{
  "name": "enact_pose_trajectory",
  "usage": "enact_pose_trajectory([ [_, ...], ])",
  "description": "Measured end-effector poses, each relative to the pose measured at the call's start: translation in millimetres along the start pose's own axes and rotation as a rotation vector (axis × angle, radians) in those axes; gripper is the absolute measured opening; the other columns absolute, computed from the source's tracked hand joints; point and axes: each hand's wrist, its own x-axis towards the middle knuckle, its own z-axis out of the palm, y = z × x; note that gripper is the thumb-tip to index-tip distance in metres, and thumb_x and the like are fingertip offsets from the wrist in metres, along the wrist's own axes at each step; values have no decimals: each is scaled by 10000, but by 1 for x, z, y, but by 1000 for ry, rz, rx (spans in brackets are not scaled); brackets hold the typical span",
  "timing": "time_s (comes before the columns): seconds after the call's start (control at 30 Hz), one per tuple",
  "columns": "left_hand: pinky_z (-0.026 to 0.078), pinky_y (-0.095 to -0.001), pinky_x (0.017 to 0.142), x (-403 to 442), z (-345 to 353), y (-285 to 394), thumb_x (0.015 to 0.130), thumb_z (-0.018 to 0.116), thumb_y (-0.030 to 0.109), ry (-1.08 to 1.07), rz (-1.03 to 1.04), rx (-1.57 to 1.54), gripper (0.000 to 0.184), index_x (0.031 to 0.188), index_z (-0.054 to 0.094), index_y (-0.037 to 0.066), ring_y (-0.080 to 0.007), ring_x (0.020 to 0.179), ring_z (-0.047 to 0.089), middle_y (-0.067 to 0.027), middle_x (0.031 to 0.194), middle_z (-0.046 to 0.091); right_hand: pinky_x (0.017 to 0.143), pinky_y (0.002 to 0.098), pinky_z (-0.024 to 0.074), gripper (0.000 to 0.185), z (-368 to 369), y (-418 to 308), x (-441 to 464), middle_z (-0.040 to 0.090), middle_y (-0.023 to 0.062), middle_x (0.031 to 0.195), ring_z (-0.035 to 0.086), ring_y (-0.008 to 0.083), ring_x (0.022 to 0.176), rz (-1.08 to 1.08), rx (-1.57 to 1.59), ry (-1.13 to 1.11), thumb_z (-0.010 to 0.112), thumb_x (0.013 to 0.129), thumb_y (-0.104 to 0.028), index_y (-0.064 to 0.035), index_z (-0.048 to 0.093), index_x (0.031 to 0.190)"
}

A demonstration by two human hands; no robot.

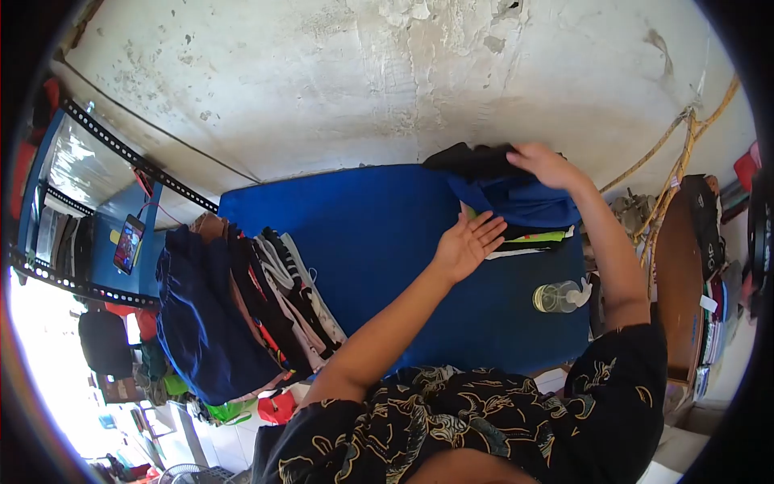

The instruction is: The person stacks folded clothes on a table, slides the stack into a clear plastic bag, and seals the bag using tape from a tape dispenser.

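My left hand point(472, 244) is open, palm turned up and fingers spread, beside the left edge of a small pile of clothes. Over that pile's back, my right hand point(550, 167) has its fingers bent against a black garment point(468, 162) and appears to grip it; some fingertips are hidden. Beneath the black cloth lies a blue garment point(528, 202), bunched on top of the pile. Lime-green and white folded clothes point(536, 239) show at the bottom. A clear pump bottle point(558, 297) with yellowish liquid lies on its side in front of the pile.
A blue padded surface point(379, 234) meets a peeling wall point(347, 89). Along its left side stretches a row of folded clothes point(282, 298), dark blue trousers point(197, 315) outermost. A phone point(129, 244) leans on the metal rack at left. Ropes point(677, 177) hang at right beside a brown wooden panel point(681, 282).
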Motion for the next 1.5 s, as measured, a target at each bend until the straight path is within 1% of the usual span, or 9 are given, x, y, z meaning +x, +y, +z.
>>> enact_pose_trajectory([
  [0.17,315,-419,987,-34,6,-6,852,471,336,0,547,1626,471,1172,415,-4,-275,1186,382,-168,1235,422,915,356,359,304,37,-98,-74,577,108,1083,523,262,1042,-122,195,-377,528,779,-87,-60,550,1081],
  [0.27,325,-418,978,-103,1,3,853,473,338,65,583,1519,474,1176,416,-3,-277,1171,395,-168,1231,428,992,442,268,419,65,-133,-101,548,44,1161,428,228,1178,-275,21,-417,597,686,13,-144,587,1074],
  [0.4,345,-417,960,-160,9,28,854,475,341,175,681,1339,479,1185,417,0,-281,1141,420,-167,1222,439,1027,447,176,573,69,-169,-102,424,90,1296,333,265,1246,-554,-6,-294,596,748,-479,-123,507,1188],
  [0.63,380,-416,928,-269,34,101,857,479,346,267,934,992,488,1200,419,4,-289,1090,465,-166,1206,458,860,306,405,736,155,-287,-34,403,140,1249,459,205,1089,-126,1086,180,611,792,-349,-27,225,1330],
  [1.0,431,-413,882,-424,91,277,860,485,354,-29,913,445,501,1221,422,11,-301,1016,529,-165,1183,486,817,273,417,504,247,-371,112,571,145,997,550,184,911,-119,935,46,612,777,-140,25,400,1204],
  [1.2,495,-343,791,-426,21,308,770,622,148,567,552,458,396,1104,511,-34,-299,861,600,-162,988,596,803,282,417,496,279,-359,109,573,167,1003,556,212,907,58,604,17,627,773,-171,31,420,1176],
  [1.4,453,-431,848,-416,48,318,757,590,69,805,895,1141,432,1145,448,-58,-344,984,545,-243,1098,524,750,311,443,455,248,-381,113,567,157,988,568,212,859,-159,173,112,616,780,-165,2,435,1162],
  [1.47,348,-505,929,-405,53,298,764,587,122,1465,1347,2090,485,1188,406,-30,-377,1146,405,-269,1235,394,759,362,447,397,230,-413,105,560,179,1007,569,297,863,79,-430,-128,604,774,-134,-12,467,1126],
  [1.5,301,-538,943,-404,70,277,753,607,201,1319,1229,2262,533,1198,397,-5,-371,1177,359,-238,1259,365,759,362,447,397,232,-413,108,560,179,1007,569,297,863,86,-432,-126,604,774,-134,-12,467,1126],
])
